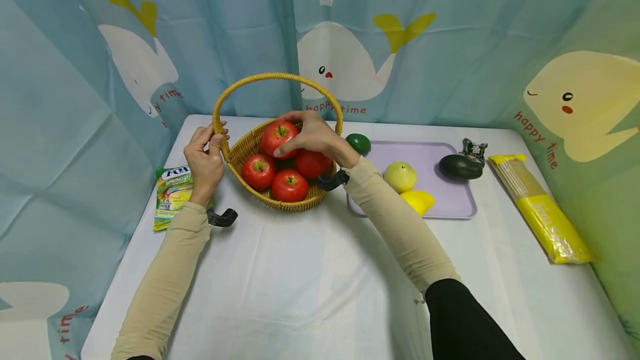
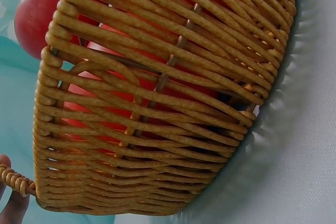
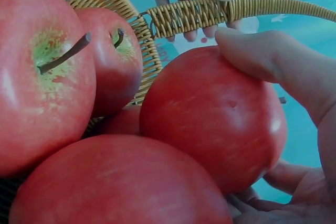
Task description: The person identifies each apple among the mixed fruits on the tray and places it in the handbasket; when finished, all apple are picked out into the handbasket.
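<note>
A wicker basket (image 1: 242,154) with a tall arched handle (image 1: 277,76) stands at the back of the table, holding several red apples (image 1: 290,185). My left hand (image 1: 204,163) grips the lower left end of the handle, thumb on one side and fingers round the other, as the right wrist view also shows. With my right hand (image 1: 320,136) I hold the topmost red apple (image 3: 210,119) between thumb and fingers, over the others at the back of the basket. Through the weave (image 2: 142,87), the left wrist view shows red apples inside.
A green FOX's packet (image 1: 172,196) lies left of the basket. To the right, a lilac tray (image 1: 440,204) bears a pale green round fruit (image 1: 400,176), a yellow fruit (image 1: 419,201) and a dark green oblong one (image 1: 460,166). A yellow noodle packet (image 1: 547,218) lies farther right.
</note>
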Demonstrator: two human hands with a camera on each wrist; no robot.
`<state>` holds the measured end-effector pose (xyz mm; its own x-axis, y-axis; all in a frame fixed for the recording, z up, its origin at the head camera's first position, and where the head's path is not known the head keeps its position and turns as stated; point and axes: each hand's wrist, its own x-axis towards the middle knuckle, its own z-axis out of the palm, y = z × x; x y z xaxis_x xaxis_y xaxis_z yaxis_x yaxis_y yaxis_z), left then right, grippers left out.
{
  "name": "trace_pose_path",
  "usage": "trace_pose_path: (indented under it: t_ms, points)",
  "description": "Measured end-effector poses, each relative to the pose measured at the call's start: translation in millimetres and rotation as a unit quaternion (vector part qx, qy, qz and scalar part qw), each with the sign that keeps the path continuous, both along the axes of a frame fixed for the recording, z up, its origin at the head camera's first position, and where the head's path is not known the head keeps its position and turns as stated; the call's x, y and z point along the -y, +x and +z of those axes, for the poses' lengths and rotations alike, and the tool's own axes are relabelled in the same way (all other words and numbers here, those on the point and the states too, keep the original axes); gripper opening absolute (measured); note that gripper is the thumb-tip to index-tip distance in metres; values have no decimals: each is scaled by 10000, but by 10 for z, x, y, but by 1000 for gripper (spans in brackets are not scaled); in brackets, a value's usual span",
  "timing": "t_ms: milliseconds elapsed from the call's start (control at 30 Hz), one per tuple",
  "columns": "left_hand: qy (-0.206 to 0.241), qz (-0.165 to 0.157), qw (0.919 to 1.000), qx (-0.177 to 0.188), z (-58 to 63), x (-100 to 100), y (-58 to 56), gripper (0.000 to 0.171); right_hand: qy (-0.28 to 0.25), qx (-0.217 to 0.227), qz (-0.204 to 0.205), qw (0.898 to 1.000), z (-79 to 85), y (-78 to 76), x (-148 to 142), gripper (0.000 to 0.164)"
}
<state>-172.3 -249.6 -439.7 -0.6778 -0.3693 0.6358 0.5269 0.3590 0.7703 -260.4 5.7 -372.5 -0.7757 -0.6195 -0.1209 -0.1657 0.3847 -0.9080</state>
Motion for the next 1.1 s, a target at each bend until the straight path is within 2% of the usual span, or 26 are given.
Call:
trace_pose_path:
  t_ms: [633,933,1100]
  points:
    - [71,30,10000,23,-4,0,1,23,519,53,-45,9986,40,-75,92,78]
    - [121,0,9999,17,-1,-7,1,23,834,202,139,9962,83,-85,100,78]
    - [91,-11,10000,24,-10,2,-4,23,1006,146,272,9944,103,-74,124,77]
